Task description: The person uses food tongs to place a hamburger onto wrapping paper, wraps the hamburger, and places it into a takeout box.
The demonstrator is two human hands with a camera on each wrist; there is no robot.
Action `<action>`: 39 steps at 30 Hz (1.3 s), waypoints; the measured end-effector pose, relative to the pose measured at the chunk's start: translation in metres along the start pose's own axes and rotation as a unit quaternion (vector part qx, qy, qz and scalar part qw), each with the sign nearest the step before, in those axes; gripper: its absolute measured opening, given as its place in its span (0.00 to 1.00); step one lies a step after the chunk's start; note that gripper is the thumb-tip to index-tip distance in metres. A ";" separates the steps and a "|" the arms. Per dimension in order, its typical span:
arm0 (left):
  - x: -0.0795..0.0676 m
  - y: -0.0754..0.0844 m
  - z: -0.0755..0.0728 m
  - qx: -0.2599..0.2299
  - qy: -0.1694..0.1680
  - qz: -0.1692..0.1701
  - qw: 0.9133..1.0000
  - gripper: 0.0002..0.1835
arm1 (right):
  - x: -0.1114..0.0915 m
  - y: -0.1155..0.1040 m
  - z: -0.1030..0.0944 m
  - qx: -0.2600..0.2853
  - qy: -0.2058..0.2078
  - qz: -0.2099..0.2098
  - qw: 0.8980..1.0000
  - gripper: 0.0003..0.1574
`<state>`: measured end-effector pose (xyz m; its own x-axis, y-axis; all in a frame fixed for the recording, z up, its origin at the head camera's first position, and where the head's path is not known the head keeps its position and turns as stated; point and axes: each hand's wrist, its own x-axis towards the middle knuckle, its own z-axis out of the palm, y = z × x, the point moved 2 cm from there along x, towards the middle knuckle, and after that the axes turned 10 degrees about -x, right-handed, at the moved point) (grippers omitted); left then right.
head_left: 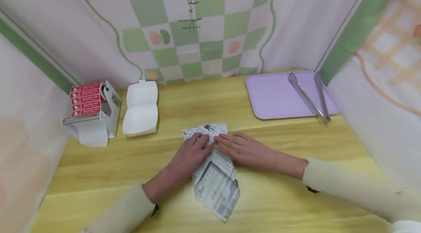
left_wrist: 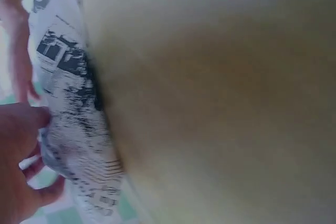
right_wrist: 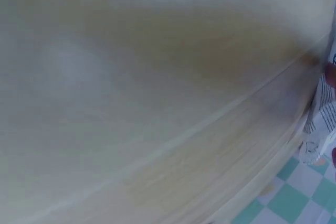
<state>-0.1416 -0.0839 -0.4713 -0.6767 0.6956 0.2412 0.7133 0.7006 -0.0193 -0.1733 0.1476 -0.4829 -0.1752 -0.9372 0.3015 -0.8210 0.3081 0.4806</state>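
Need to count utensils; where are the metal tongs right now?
In the head view, the metal tongs lie across the right part of the lilac tray, joined end past its near edge.

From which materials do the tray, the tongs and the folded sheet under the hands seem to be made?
Tray: probably plastic, smooth, evenly lilac, with a raised rim.
Tongs: apparently metal, judging by the silvery sheen; which metal, I cannot tell.
Folded sheet: paper, likely newsprint with a matte finish, since it shows printed text and creased edges.
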 end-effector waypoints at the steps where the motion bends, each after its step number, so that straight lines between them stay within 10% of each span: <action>1: -0.001 -0.002 0.002 0.001 0.015 0.010 1.000 0.23 | 0.002 -0.001 0.003 -0.006 0.002 -0.001 1.000 0.31; 5: -0.009 -0.005 0.004 -0.007 0.034 0.044 0.998 0.21 | 0.006 -0.006 0.011 -0.021 0.009 -0.022 0.999 0.30; 14: -0.041 -0.016 0.002 0.057 -0.107 0.102 0.987 0.36 | 0.007 -0.008 0.017 -0.050 0.005 -0.054 0.997 0.35; 29: -0.052 -0.018 0.014 0.100 -0.114 0.126 0.980 0.34 | 0.008 -0.006 0.027 -0.025 0.031 -0.089 0.995 0.37; 39: -0.051 -0.037 0.009 0.014 -0.094 0.180 0.979 0.31 | 0.007 0.004 0.032 0.031 0.036 -0.117 0.992 0.37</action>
<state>-0.1354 -0.1436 -0.4915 -0.4067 0.9130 0.0319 0.9078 0.4078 -0.0983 -0.1950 0.1374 -0.5052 0.0625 -0.9671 0.2465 -0.8664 0.0700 0.4944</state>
